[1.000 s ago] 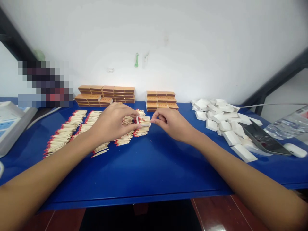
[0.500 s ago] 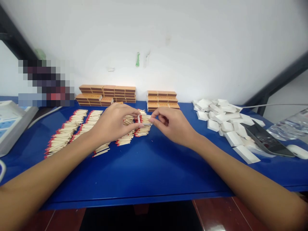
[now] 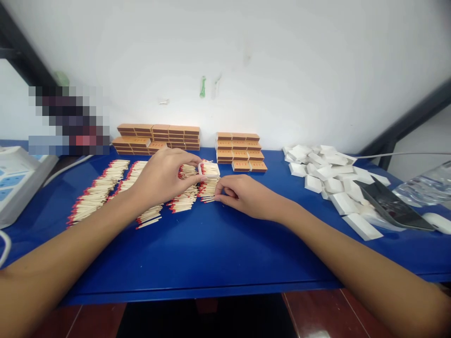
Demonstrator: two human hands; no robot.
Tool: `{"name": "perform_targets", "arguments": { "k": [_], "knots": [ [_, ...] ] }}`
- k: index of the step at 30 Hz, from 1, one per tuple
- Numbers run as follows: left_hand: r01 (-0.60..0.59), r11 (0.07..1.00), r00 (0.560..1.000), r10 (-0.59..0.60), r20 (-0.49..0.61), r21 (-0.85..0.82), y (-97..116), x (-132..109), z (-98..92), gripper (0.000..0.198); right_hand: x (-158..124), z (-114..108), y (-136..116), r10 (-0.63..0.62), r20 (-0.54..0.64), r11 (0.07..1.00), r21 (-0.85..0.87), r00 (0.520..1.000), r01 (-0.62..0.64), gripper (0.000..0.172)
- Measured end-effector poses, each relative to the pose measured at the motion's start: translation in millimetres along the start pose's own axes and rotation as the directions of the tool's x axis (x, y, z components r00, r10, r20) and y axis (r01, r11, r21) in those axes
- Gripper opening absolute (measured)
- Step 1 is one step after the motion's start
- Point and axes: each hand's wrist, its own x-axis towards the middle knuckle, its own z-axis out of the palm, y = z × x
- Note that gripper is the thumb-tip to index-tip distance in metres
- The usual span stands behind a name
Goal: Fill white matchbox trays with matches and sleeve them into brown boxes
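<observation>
My left hand (image 3: 168,172) grips one end of a small white matchbox tray (image 3: 213,175) between thumb and fingers. Red-tipped matches lie inside the tray, which is held over a row of loose matches (image 3: 207,189). At the right side of that row is my right hand (image 3: 244,195), its thumb and fingertips pinched at the plain ends of the nearest matches. How many it grips is hidden. Other rows of matches (image 3: 97,192) lie to the left, partly covered by my left hand and forearm.
Filled-looking stacks of orange-brown matchboxes (image 3: 176,134) stand along the wall, with a second stack (image 3: 238,148) right of them. A heap of white trays (image 3: 331,171), a phone (image 3: 391,204) and a white mouse (image 3: 439,222) lie at right. A power strip (image 3: 21,183) sits at left.
My right hand has left the tray and moved down and slightly left to the loose matches. The tray has shifted slightly up and left in my left hand, uncovering two front matchboxes.
</observation>
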Motion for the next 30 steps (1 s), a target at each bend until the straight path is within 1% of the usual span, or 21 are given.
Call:
{"name": "perform_targets", "arguments": {
  "k": [8,12,14,18,20,27,30],
  "knots": [
    [-0.023,1.0,1.0,0.023,-0.011,0.003,-3.5,-0.3,0.0,0.032,-2.8,-7.9,-3.5,0.02,0.043,1.0,0.012,0.999,-0.021,0.01],
    [-0.027,1.0,1.0,0.027,-0.001,0.004,-3.7,-0.1,-0.9,0.032,-4.9,-14.7,-4.0,0.015,0.138,0.999,0.036,0.99,-0.02,0.013],
    [-0.015,1.0,1.0,0.015,0.012,0.006,-3.3,0.2,-1.1,0.032,-5.5,-16.3,-3.8,0.01,0.166,0.999,0.031,0.986,-0.015,0.012],
    [-0.004,1.0,1.0,0.004,0.024,0.003,-2.4,0.5,-1.0,0.033,-5.8,-14.9,-3.4,0.005,0.12,1.0,0.011,0.993,-0.007,0.003],
    [-0.01,1.0,1.0,0.01,0.023,0.003,-1.9,0.6,-1.2,0.033,-5.9,-13.6,-3.7,0.001,0.109,1.0,0.009,0.994,-0.002,0.004],
    [-0.019,1.0,0.999,0.019,0.033,-0.002,-1.7,0.6,-1.0,0.038,-6.2,-14.5,-8.5,0.037,0.17,0.999,0.015,0.985,-0.04,0.011],
    [-0.012,1.0,0.999,0.013,0.039,-0.013,-2.6,-0.2,0.6,0.04,-6.1,-18.2,-7.3,0.031,0.153,0.998,0.043,0.988,-0.038,0.012]
  ]
}}
